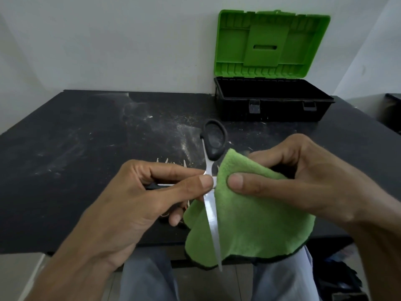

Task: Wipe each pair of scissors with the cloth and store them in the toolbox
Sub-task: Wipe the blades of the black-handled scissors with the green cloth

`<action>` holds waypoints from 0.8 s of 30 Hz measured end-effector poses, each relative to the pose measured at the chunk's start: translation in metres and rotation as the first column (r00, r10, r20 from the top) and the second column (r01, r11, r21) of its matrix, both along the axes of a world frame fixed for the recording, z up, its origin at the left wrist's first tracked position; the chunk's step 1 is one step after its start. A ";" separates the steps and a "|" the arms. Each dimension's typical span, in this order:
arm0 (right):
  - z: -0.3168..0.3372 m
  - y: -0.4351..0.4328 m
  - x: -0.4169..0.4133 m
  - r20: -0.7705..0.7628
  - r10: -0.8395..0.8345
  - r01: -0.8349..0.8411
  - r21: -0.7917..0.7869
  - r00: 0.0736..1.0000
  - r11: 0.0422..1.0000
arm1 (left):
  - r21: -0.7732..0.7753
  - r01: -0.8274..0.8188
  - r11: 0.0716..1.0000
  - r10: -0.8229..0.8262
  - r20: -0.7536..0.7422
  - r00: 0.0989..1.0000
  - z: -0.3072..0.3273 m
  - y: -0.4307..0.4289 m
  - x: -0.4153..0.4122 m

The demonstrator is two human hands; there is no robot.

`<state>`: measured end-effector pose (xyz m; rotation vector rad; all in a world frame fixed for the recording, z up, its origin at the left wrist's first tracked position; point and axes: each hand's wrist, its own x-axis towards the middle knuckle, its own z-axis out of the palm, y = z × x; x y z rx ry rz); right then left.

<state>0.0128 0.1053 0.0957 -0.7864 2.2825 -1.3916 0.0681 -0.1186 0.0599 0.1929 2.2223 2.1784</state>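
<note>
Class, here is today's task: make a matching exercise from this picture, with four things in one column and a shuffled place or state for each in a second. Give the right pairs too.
Column one:
1. scissors
2. cloth
3. toolbox
4. table

Column two:
A. lid raised, standing at the far edge by the wall
B. pinched by the left hand
C. black and dusty
D. green, held by the right hand

Pairs: 1-B, 2-D, 3-A, 4-C

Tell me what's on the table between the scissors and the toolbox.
Nothing: the head view shows only bare, dusty table between scissors and toolbox.
</note>
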 end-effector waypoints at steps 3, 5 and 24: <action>-0.002 0.009 -0.001 0.060 -0.037 0.038 -0.023 0.998 0.999 | 0.021 -0.052 0.998 0.052 0.011 0.999 -0.001 -0.005 0.002; -0.002 0.013 0.000 0.077 -0.054 0.057 -0.032 0.996 0.998 | 0.011 -0.057 0.998 0.057 0.001 0.998 -0.001 -0.007 0.004; -0.011 0.031 -0.001 0.148 -0.062 0.076 -0.088 0.987 0.993 | -0.034 -0.099 0.994 0.098 -0.042 0.994 0.003 -0.012 0.011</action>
